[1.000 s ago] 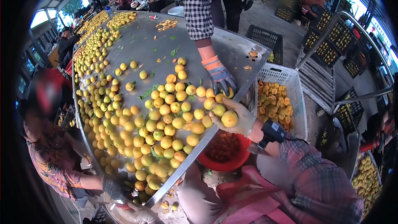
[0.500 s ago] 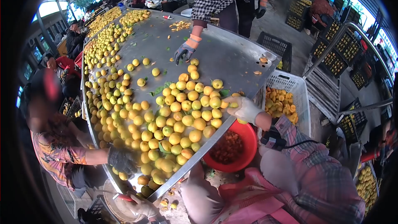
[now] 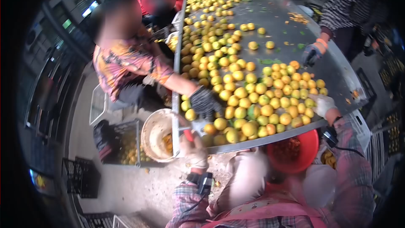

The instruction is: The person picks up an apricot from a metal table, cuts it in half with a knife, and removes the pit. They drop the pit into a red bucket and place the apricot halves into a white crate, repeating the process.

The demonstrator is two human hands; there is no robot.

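One red basin, probably holding pits.

Fruit lies on the table; left of it, a bucket; before it, a basin.

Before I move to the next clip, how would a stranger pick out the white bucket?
Find the big metal table strewn with yellow fruit. By its near left corner, beside the left hand, is the bucket. It is round and off-white with stained inner walls, unlike the boxy crate beside it.
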